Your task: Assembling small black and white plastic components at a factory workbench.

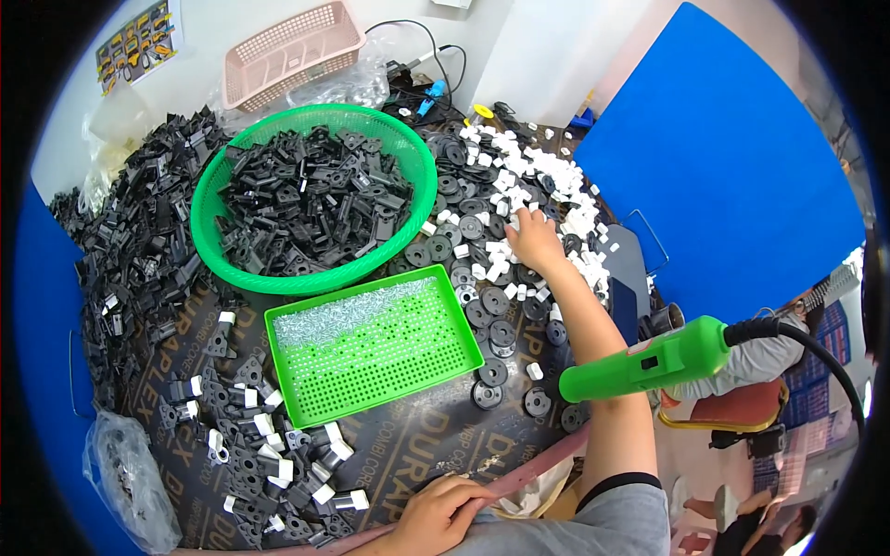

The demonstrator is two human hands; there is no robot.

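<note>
My right hand [535, 243] reaches to the far side of the table, its fingers apart over a heap of small white plastic pieces [556, 171]. Around and below it lie many black round discs [493, 300] with centre holes. At the near table edge rests my left hand [440, 515], its fingers curled in; whether it holds anything is hidden. Left of that hand is a group of black brackets fitted with white pieces [264, 445]. A green perforated tray [371, 394] with small silver screws [352, 310] sits mid-table.
A green basket [209, 236] full of black brackets stands behind the tray, with a heap of brackets [139, 250] to its left. A green power screwdriver [640, 361] hangs over my right forearm. Blue panels [714, 167] flank the table. A pink basket [292, 56] stands at the back.
</note>
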